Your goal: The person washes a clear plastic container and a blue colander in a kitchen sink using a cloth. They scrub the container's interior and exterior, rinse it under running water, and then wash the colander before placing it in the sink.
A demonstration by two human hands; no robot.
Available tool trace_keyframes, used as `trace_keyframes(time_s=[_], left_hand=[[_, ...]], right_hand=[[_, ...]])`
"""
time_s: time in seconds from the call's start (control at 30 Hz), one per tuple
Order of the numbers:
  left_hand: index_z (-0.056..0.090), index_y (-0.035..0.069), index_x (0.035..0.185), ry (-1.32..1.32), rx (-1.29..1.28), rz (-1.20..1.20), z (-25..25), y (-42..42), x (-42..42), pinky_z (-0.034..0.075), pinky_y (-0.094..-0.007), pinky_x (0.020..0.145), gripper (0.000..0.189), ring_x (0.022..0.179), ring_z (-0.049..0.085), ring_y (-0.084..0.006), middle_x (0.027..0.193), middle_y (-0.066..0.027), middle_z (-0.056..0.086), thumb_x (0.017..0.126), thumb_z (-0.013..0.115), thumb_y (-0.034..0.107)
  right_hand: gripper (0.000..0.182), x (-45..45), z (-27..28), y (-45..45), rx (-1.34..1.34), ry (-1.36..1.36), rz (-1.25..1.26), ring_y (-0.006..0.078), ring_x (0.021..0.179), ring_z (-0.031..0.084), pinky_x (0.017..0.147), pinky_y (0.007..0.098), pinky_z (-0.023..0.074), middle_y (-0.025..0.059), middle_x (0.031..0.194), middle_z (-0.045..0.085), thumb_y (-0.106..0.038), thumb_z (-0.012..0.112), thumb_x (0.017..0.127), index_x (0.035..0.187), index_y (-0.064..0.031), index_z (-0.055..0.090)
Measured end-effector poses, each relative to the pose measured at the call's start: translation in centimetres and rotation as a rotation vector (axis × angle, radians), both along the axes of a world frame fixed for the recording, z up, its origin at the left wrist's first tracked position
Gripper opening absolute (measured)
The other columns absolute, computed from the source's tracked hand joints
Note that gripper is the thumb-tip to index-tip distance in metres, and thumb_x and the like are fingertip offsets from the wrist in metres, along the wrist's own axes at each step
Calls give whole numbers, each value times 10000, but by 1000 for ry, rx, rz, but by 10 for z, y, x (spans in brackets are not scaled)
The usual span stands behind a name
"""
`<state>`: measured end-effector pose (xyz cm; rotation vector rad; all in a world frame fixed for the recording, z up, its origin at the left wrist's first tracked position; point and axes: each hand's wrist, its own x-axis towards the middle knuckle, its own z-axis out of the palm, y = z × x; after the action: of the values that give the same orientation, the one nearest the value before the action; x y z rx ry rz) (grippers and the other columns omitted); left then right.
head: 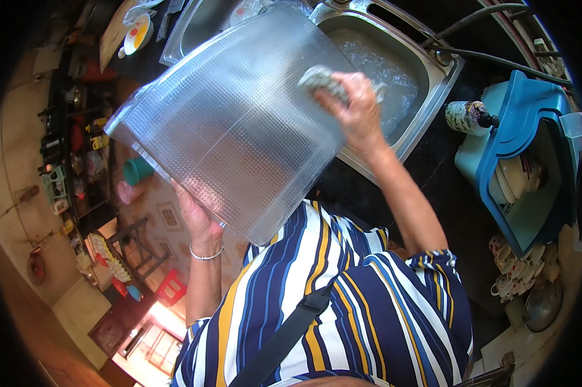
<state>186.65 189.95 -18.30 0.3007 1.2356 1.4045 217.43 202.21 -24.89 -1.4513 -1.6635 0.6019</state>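
Observation:
A large shiny panel with a dimpled surface and bent edges (233, 121), metal by its look, is tilted in front of my body and partly over the sink. My left hand (198, 215) grips its lower left edge, the fingers hidden beneath it. In my right hand (356, 109) is a bunched grey-white scrubbing cloth (322, 82), blurred, at the panel's right side. Behind that hand lies the right basin of a stainless steel sink (382, 72), holding cloudy water. The panel covers part of the left basin (201, 24).
On the right stands a blue plastic dish box (503, 140) with bowls inside, a pump bottle (466, 117) beside it. Hanging cups (518, 263) are below. A hose (484, 55) crosses the sink's far right. A bowl (138, 34) sits at upper left; a red stool (171, 287) stands on the floor.

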Motion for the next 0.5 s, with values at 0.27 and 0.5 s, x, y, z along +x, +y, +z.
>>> trace_keyframes(time_s=[0.27, 0.5], left_hand=[[436, 55, 1363, 63, -24, 13, 5, 12, 7, 432, -391, 1015, 563, 1153, 532, -234, 1306, -101, 537, 996, 417, 482], [503, 61, 1296, -13, 67, -63, 0, 12, 22, 463, -358, 966, 559, 1101, 554, -202, 1238, -74, 571, 969, 448, 510]], right_hand=[[395, -60, 97, -98, 228, 377, 469, 225, 917, 561, 842, 399, 382, 12, 944, 587, -205, 814, 658, 1024, -214, 665], [393, -1, 0, -68, 169, 175, 240, 269, 990, 575, 865, 387, 471, 79, 1037, 619, -126, 808, 682, 1042, -126, 651]])
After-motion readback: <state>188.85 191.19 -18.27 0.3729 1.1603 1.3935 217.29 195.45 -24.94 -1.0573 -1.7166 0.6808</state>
